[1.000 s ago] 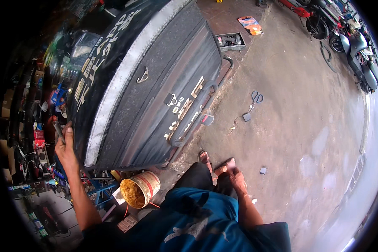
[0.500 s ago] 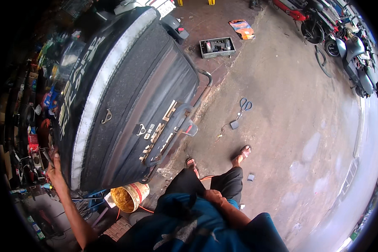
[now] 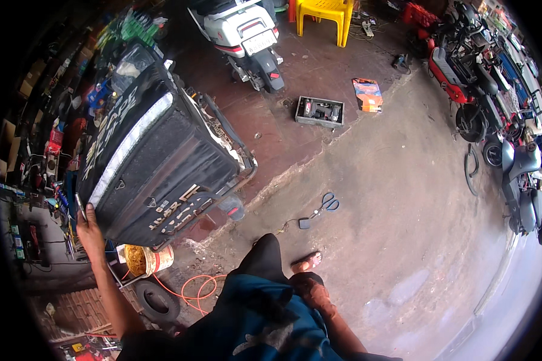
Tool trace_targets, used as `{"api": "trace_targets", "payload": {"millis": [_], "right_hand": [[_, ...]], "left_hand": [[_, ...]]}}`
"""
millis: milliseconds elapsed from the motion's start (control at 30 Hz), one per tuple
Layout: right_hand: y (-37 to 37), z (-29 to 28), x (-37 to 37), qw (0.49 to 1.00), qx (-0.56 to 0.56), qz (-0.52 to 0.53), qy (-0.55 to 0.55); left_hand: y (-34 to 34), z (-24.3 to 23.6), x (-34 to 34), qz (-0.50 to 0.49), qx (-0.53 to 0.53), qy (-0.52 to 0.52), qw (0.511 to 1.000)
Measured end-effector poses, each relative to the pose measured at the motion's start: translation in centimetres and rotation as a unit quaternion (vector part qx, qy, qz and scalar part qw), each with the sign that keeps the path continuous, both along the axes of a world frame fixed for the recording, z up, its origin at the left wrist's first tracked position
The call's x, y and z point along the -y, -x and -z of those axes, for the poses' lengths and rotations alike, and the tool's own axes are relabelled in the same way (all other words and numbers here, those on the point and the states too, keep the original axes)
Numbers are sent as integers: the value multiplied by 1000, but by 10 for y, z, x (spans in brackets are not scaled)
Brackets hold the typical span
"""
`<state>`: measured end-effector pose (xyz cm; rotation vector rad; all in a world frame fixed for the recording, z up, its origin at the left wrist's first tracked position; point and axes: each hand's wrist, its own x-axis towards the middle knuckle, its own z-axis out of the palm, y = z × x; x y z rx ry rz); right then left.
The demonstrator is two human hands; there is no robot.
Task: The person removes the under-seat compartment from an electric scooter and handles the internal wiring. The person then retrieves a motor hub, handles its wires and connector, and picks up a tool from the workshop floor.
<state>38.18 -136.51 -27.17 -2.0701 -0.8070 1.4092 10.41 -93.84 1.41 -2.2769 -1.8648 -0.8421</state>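
Observation:
My left hand (image 3: 90,231) is closed round a slim metal tool (image 3: 80,204), at the left edge of a large black delivery box (image 3: 147,165) with a white reflective band and wear on its side. The box has a metal tube frame along its right side and lower edge. Beneath it is a pale bucket (image 3: 159,257) with yellow content. My right hand (image 3: 313,292) is low by my thigh, its fingers too dark to make out. On the concrete ahead lie scissors (image 3: 329,203) and a small dark block (image 3: 304,223) with wires.
A white scooter (image 3: 250,42), a yellow chair (image 3: 325,12), a metal tray (image 3: 301,120) of parts and an orange packet (image 3: 367,96) are ahead. Motorbikes (image 3: 512,180) line the right. Cluttered shelves fill the left. A tyre (image 3: 159,310) and orange hose lie low left.
The view has widened forward, bringing the whole scooter and chair in, with the box appearing smaller and farther left. My left hand still holds the tool. My feet have shifted.

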Motion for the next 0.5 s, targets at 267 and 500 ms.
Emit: {"api": "trace_targets", "payload": {"millis": [267,500], "right_hand": [[-83,28,-38,991,-11,-69,110],[-174,119,-87,956,32,-276,94]], "left_hand": [[-9,14,-1,-95,100,-54,989],[-66,7,0,-283,134,-66,947]]}}
